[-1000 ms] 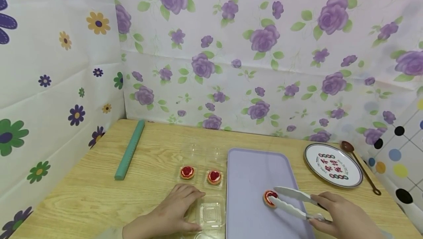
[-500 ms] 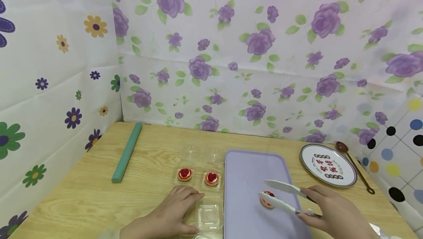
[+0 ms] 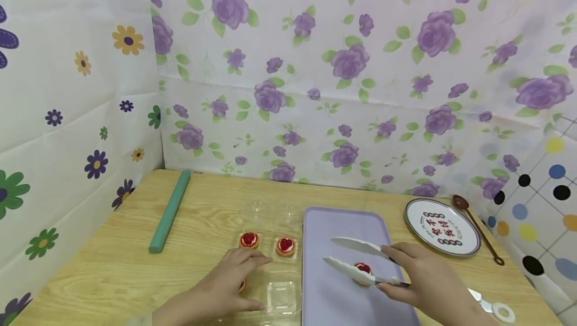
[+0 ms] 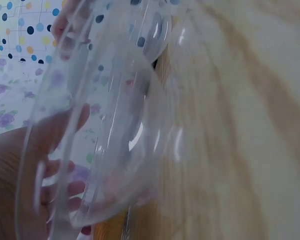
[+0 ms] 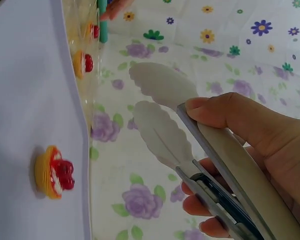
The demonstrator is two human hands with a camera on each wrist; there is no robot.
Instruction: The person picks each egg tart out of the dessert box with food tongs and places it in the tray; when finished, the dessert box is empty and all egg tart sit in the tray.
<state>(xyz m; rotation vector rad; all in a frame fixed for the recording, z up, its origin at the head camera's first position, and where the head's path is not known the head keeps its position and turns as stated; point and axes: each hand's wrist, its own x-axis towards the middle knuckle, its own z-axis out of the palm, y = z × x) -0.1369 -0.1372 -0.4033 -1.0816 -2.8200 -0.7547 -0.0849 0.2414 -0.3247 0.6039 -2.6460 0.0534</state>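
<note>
My right hand [image 3: 421, 281] grips a pair of tongs [image 5: 162, 117], its tips spread and holding nothing. In the head view the tongs pass over a small red-topped tart [image 3: 362, 269] that sits on the lilac tray [image 3: 342, 226]. The right wrist view shows that tart [image 5: 55, 172] apart from the tips. Left of the tray, my left hand [image 3: 225, 281] reaches over clear plastic boxes with fingers and thumb apart. One tart [image 3: 242, 286] is partly hidden under it. An open clear box [image 3: 281, 296] lies by its thumb. Clear plastic [image 4: 115, 125] fills much of the left wrist view.
Two tarts [image 3: 249, 239] sit in open clear boxes behind my left hand. A green stick [image 3: 170, 213] lies at the table's left. A printed plate [image 3: 444, 227] and a brown ladle [image 3: 480, 228] are at the right, with a white loop-handled tool [image 3: 502, 311] nearer.
My right hand has moved the tongs left, away from around the tart, which stays on the tray. My left hand has shifted slightly left, uncovering part of another tart. The head view has tilted a little.
</note>
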